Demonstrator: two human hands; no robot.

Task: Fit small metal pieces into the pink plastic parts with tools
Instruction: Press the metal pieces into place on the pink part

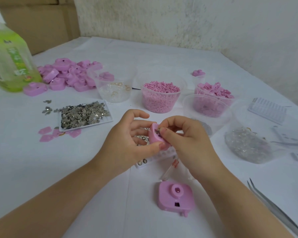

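At table centre, the left hand (127, 143) grips a pink plastic part (156, 137); at its 3 o'clock the right hand (187, 140) pinches a small metal piece (159, 130) against it, tweezers (273, 208) lying at 4 o'clock.

Legible txt: none. Green bottle (9, 62) at far left carries a printed label (15, 64) w/ white characters + small red mark; all too blurred to read.
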